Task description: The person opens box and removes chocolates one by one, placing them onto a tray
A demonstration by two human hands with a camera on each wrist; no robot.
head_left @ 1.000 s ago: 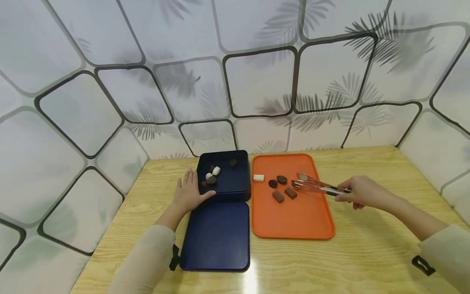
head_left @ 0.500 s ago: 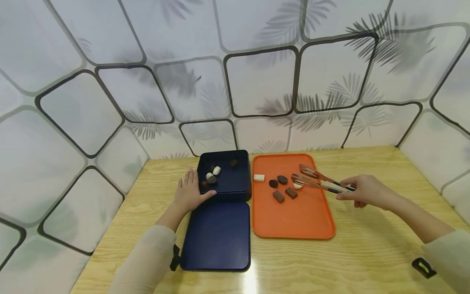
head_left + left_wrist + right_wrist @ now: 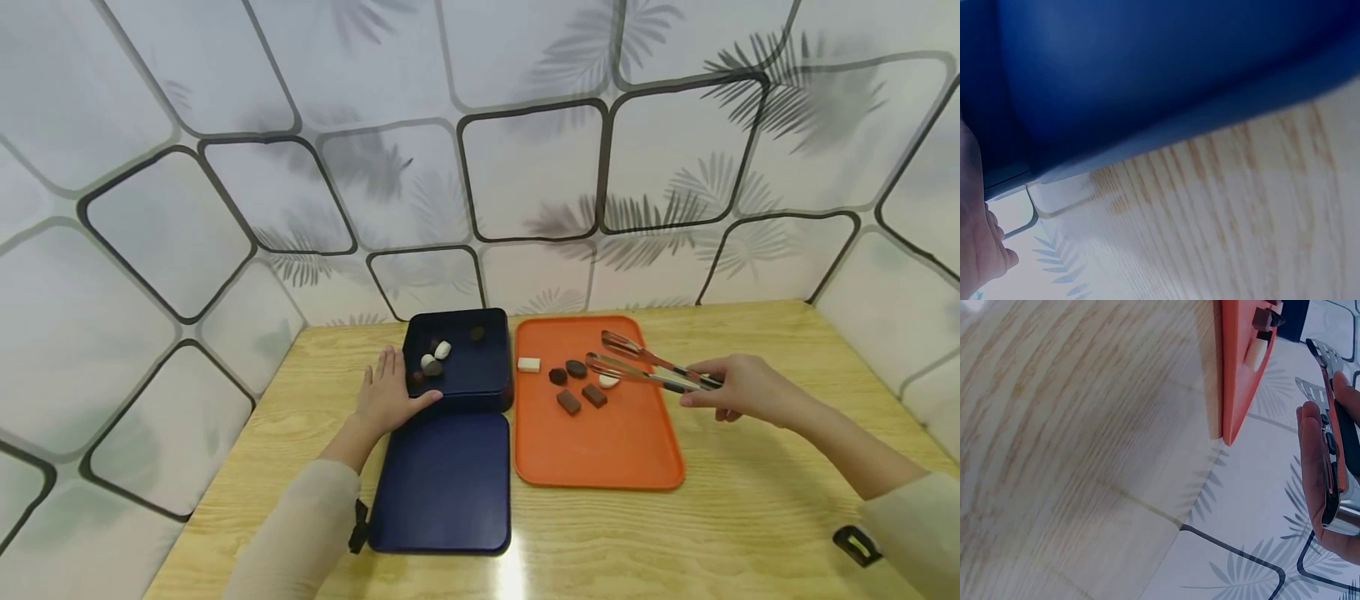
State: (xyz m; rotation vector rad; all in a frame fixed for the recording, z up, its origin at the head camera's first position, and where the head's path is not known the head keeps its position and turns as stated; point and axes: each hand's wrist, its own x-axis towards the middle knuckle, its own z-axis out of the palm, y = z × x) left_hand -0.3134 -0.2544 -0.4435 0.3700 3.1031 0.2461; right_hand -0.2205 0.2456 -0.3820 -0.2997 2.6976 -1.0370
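Your right hand (image 3: 738,387) grips the tongs (image 3: 660,381), tips spread over the tray (image 3: 600,454); your left hand (image 3: 386,398) touches the box (image 3: 476,402), fingers straight. The tray's chocolates (image 3: 568,402) look light, probably brittle: pinch sides gently.

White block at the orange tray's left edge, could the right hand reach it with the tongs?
Probably yes: the right hand holds the tongs open, and nothing covers the white block, though dark pieces lie between.

L sleeve (image 3: 300,525) & R sleeve (image 3: 911,525) are plain lt. beige, stopping short of bare L hand (image 3: 388,402) & R hand (image 3: 741,387). Sm. blk fitting (image 3: 358,527) sits by L sleeve; blk oblong unit (image 3: 844,536) w/ yellowish mark sits nr R sleeve.
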